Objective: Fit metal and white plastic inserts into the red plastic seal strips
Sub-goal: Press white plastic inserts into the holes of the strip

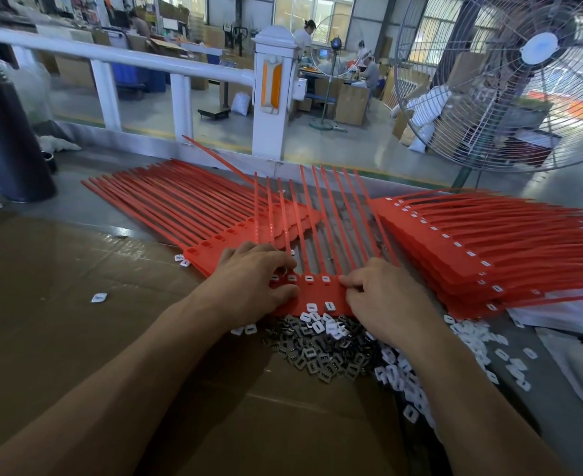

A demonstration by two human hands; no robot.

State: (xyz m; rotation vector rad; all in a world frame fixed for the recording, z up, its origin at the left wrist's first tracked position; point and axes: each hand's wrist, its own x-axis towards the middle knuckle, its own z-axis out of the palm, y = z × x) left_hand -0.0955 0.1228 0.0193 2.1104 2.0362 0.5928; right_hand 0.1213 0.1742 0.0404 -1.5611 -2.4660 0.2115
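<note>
- Cardboard sheet (60, 304) covers the worktop from 6 to 9 o'clock; both forearms reach across it.
- Large standing fan (509, 80) at 2 o'clock, beyond the bench edge.
- White railing (111, 56) runs across 10 to 12 o'clock; dark cylinder (5, 132) stands at 9 o'clock.
- Stack of red strips (489, 249) at 3 o'clock, white inserts seated along its heads. Second stack (187, 204) at 11 o'clock, sockets bare.
- Working red seal strip set (312, 290) at centre, tails fanned toward 12 o'clock; four white inserts visible in its head row.
- Pile of metal inserts (321, 352) just below centre at 6 o'clock, touching the strip's near edge.
- White plastic inserts (399, 372) spill from 5 toward 4 o'clock; a few strays at 8 o'clock.
- Left hand (252, 280) pinches the strip head's left end, thumb beneath, fingers curled on top.
- Right hand (386, 297) grips the right end, fingers curled onto the head. Hands apart, strip between.
</note>
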